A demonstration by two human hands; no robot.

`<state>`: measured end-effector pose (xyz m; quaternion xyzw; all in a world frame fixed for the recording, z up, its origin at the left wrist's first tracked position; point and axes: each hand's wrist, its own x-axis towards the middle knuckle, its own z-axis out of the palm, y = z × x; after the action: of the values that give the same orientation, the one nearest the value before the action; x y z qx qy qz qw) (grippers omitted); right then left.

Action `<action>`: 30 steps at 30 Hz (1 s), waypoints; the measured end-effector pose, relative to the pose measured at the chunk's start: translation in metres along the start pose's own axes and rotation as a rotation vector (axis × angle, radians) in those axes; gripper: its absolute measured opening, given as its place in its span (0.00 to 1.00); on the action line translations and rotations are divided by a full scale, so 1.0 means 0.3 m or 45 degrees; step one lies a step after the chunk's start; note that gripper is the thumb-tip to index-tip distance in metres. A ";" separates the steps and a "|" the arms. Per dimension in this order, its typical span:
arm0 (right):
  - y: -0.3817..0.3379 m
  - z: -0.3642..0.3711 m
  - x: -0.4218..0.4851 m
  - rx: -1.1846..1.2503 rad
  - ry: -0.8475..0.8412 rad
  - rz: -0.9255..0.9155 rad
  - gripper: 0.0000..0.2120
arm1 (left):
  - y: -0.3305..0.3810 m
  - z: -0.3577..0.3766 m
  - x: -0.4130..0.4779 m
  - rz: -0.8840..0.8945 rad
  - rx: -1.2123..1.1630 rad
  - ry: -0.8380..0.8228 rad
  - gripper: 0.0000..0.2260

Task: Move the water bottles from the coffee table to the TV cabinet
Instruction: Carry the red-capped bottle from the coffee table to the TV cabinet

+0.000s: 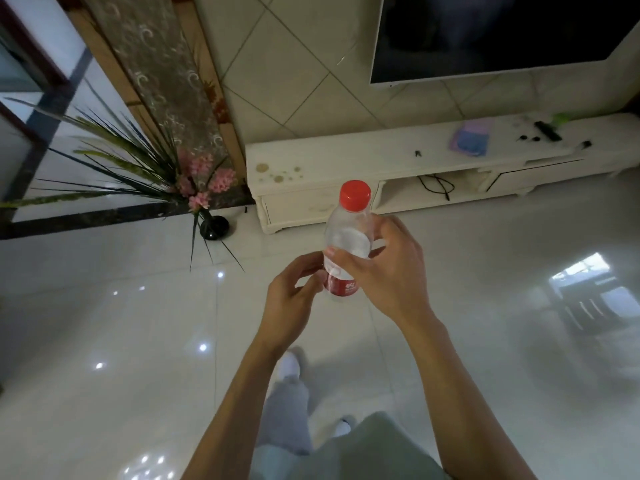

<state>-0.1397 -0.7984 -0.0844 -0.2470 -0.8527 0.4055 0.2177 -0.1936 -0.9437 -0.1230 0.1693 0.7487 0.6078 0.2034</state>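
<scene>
Dim, flat indoor light; glossy floor (104,323) shows pinpoint lamp glints lower left, window glare at right; wide-angle bends the edges; plant (131,150) and left edge motion-blurred; water bottle (348,237) at centre reasonably sharp; TV screen (502,29) black.

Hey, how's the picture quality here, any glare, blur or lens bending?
Head view: the glossy floor shows spot glare and a window reflection at right; the wide lens tilts the TV cabinet; the plant at left is blurred; the water bottle, held in the left hand and right hand, is fairly sharp.
</scene>
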 end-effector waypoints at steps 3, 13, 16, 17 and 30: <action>0.015 0.033 0.121 -0.005 0.002 -0.003 0.30 | 0.003 0.000 0.130 -0.001 -0.026 0.011 0.13; 0.012 0.186 0.643 -0.131 0.006 0.058 0.32 | 0.019 -0.067 0.712 -0.002 -0.006 -0.086 0.12; -0.008 0.240 0.792 -0.119 0.028 0.097 0.31 | 0.037 -0.108 0.883 0.005 -0.011 -0.101 0.12; -0.014 0.257 0.838 -0.109 0.033 0.099 0.30 | 0.041 -0.119 0.935 0.013 -0.014 -0.101 0.12; 0.053 0.366 1.284 -0.076 0.053 0.136 0.31 | 0.065 -0.102 1.391 -0.028 0.018 -0.101 0.12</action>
<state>-0.5002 -0.6237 -0.0945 -0.3068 -0.8454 0.3858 0.2059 -0.5680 -0.7565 -0.1397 0.1863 0.7462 0.5929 0.2385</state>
